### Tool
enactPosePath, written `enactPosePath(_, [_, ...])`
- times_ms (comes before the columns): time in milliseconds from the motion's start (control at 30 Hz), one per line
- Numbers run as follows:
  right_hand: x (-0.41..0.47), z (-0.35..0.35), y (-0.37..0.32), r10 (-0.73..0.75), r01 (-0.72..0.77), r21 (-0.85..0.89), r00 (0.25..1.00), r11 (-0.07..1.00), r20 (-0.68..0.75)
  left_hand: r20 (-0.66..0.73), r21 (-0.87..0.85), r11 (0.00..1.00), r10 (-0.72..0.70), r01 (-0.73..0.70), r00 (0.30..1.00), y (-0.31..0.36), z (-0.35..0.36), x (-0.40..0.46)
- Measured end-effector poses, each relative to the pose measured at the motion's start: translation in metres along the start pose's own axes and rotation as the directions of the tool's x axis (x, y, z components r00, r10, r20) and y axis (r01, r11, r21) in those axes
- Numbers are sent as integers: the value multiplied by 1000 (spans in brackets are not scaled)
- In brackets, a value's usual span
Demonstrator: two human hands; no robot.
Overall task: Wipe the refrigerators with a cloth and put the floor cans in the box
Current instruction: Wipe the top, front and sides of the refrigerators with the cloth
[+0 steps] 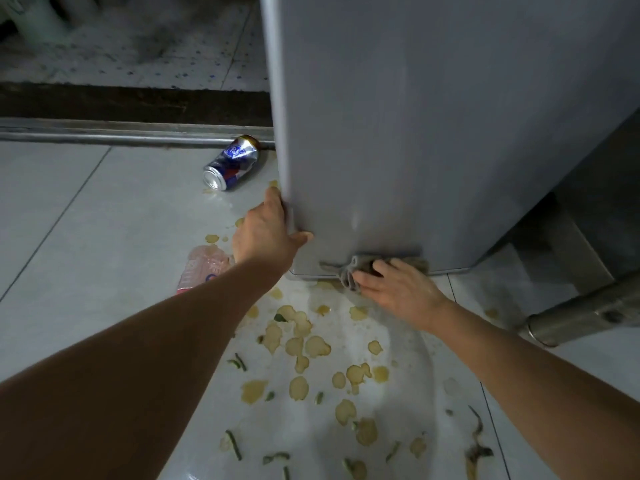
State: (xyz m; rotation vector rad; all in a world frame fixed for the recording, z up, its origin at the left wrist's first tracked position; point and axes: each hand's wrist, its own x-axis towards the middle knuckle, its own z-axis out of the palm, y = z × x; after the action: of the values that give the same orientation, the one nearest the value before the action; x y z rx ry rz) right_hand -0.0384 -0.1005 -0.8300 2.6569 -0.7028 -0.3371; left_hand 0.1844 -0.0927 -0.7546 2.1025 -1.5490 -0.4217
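A grey refrigerator (415,133) stands in front of me and fills the upper right. My left hand (266,233) grips its lower left corner edge, thumb on the front face. My right hand (398,289) presses a grey-brown cloth (360,268) flat against the bottom edge of the fridge front. A dented blue and silver can (232,162) lies on its side on the floor left of the fridge. A crushed pink can or bottle (204,268) lies partly behind my left forearm.
Pale food slices and green scraps (311,344) litter the white tiled floor (86,220) below the fridge. A metal door track (104,133) runs along the back. A steel pipe leg (585,313) and metal frame stand at the right.
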Motion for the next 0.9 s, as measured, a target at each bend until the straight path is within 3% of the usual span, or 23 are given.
enactPosePath(33, [-2, 5, -3, 20, -22, 20, 991, 1000, 132, 9, -2, 1000, -2, 2, 1000, 0, 0, 0])
enactPosePath(67, [-5, 4, -3, 43, -49, 28, 984, 998, 173, 19, -5, 1000, -6, 6, 1000, 0, 0, 1])
enactPosePath(100, [-7, 1, -2, 58, -61, 23, 991, 998, 124, 29, -12, 1000, -7, 7, 1000, 0, -1, 0])
enactPosePath(167, [-16, -6, 7, 152, -150, 20, 981, 988, -118, 43, -34, 999, 3, -2, 999, 1, -1, 1])
enactPosePath(267, [-34, -16, 32, 335, -355, 44, 821, 934, -462, 32, -41, 999, 3, -2, 999, 0, -1, -1])
enactPosePath(400, [-33, -8, 37, 404, -437, 110, 668, 893, -624, 28, -54, 998, -17, 18, 999, 1, -1, -2])
enactPosePath(467, [-34, 9, 29, 356, -380, 74, 754, 922, -552, 39, -63, 998, -22, 24, 999, 2, -2, -2])
enactPosePath(567, [-44, 27, 19, 281, -283, 36, 916, 959, -285, 44, -66, 997, -25, 28, 999, 3, -2, -3])
enactPosePath(667, [-52, 27, 21, 324, -310, 92, 912, 946, -251, 51, -49, 998, -27, 30, 998, 4, -3, -3])
enactPosePath(733, [-59, 20, 31, 423, -382, 183, 829, 906, -366, 51, -46, 999, -27, 29, 998, 4, -3, -2])
enactPosePath(833, [-65, 10, 45, 614, -502, 354, 617, 789, -493, 46, -38, 999, -35, 37, 998, 4, -4, -4])
enactPosePath(900, [-63, 12, 45, 644, -541, 357, 571, 761, -509, 27, -31, 999, -30, 31, 999, 6, -4, -4])
